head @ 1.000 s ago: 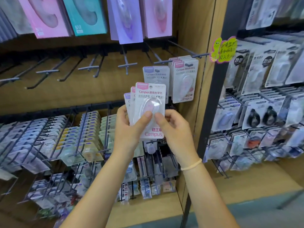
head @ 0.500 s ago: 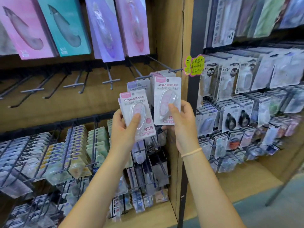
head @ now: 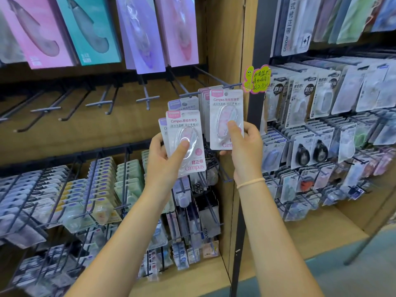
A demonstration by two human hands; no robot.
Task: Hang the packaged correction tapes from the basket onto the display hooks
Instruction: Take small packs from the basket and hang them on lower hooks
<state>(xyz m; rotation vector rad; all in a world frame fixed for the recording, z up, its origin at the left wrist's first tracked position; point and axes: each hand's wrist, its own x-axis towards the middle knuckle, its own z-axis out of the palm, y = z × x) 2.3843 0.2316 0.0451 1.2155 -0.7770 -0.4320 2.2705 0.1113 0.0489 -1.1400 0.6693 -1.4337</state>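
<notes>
A shop aisle, wooden shelving on both sides of a dark upright post [head: 255, 103]. The left bay [head: 222, 39] has a wood back panel with rows of black hooks — the upper row of hooks [head: 98, 103] stands mostly bare, with tall pink, teal and purple boxes [head: 90, 28] hanging above. Below, hooks are packed tight with small blister packs [head: 96, 189] in purple, yellow and green. The right bay is crowded with more carded stock [head: 321, 99], and a yellow-green handwritten tag [head: 258, 79] sticks out at the post. A wood base shelf [head: 317, 232] runs along the bottom, teal floor beyond it.

Now the hands. The left hand [head: 165, 159] grips a fanned stack of tape packs [head: 185, 142] — thumb pressed on the front blister, fingers curled behind — held in front of the lower hooks. The right hand [head: 244, 144] pinches a single pack [head: 226, 116], thumb on its clear bubble, fingers wrapped behind its right edge. That pack is up at the hook [head: 214, 78] nearest the post, its top level with the hook's front bar, right in front of pink packs already hanging there [head: 203, 93]; whether its hole is on the hook, I cannot tell. A pale band [head: 250, 182] circles the right wrist. The basket is out of view.
</notes>
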